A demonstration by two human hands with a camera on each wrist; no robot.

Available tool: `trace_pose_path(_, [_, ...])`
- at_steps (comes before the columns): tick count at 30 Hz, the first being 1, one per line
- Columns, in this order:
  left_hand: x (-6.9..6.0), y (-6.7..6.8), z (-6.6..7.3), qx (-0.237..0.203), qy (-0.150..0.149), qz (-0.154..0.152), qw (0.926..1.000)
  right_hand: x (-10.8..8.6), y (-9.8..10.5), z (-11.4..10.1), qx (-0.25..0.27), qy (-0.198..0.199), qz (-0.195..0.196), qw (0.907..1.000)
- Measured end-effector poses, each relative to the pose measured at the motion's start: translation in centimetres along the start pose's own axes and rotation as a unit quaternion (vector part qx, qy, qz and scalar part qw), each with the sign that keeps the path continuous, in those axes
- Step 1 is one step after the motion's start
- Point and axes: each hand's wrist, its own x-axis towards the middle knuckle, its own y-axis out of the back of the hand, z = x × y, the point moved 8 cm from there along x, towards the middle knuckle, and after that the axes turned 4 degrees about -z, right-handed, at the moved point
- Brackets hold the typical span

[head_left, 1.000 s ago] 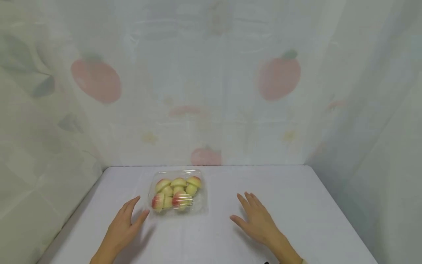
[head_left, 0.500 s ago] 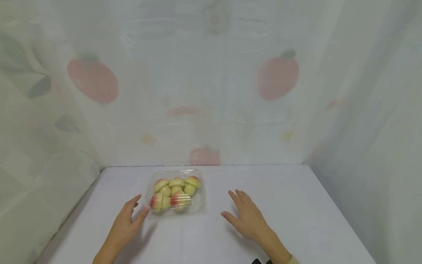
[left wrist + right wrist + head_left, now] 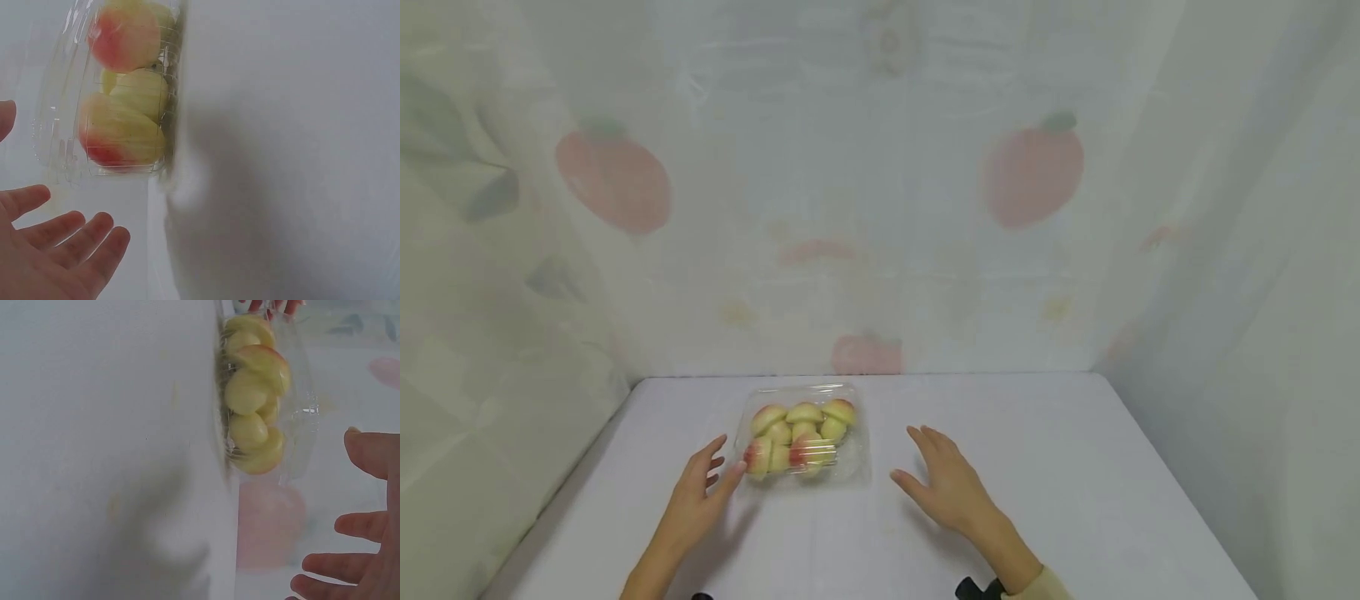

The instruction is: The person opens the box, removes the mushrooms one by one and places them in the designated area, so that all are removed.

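A clear plastic clamshell box [image 3: 850, 472] sits near the far edge of the table, left of its middle. Inside lie several mushroom-shaped pieces [image 3: 805, 414], yellow-green with a red blush, also visible through the box wall in both wrist views. My left hand [image 3: 688, 504] hovers at the box's left side, thumb and fingers spread; in the left wrist view its fingertips [image 3: 41, 192] are apart from the plastic. My right hand [image 3: 951, 492] hangs above the table to the right of the box, fingers extended and holding nothing, with a gap between it and the box.
A white-covered table [image 3: 1037, 433] extends under both hands. Pale curtains with fruit prints [image 3: 1033, 177] stand behind it and along both sides. Dark wrist gear [image 3: 977, 588] shows at the right sleeve.
My right hand has moved left, closer to the box. My left hand has shifted slightly right and forward, its thumb nearing the box's left edge. The box stays in place.
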Motion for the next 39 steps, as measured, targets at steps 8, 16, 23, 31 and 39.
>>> trace_pose_path(8, [0.2, -0.3, -0.3, -0.033, 0.007, -0.003, 0.9994, 0.8, -0.5, -0.4, 0.032, -0.004, -0.006, 0.9995])
trace_pose_path(16, [0.5, -1.0, -1.0, -0.069, 0.042, -0.032, 0.9962, 1.8, -1.2, -0.7, 0.052, 0.002, -0.006, 0.9986])
trace_pose_path(23, [0.9, -1.1, -1.4, -0.069, 0.044, -0.035, 0.9960, 2.6, -2.0, -0.8, 0.085, 0.001, -0.008, 0.9963])
trace_pose_path(31, [1.0, -1.4, -1.9, -0.101, 0.059, -0.050, 0.9918, 3.5, -3.1, -1.1, 0.123, 0.005, -0.012, 0.9924])
trace_pose_path(39, [1.6, -1.9, -2.1, -0.144, 0.080, -0.071, 0.9837, 4.5, -4.6, -0.9, 0.161, -0.002, -0.022, 0.9868])
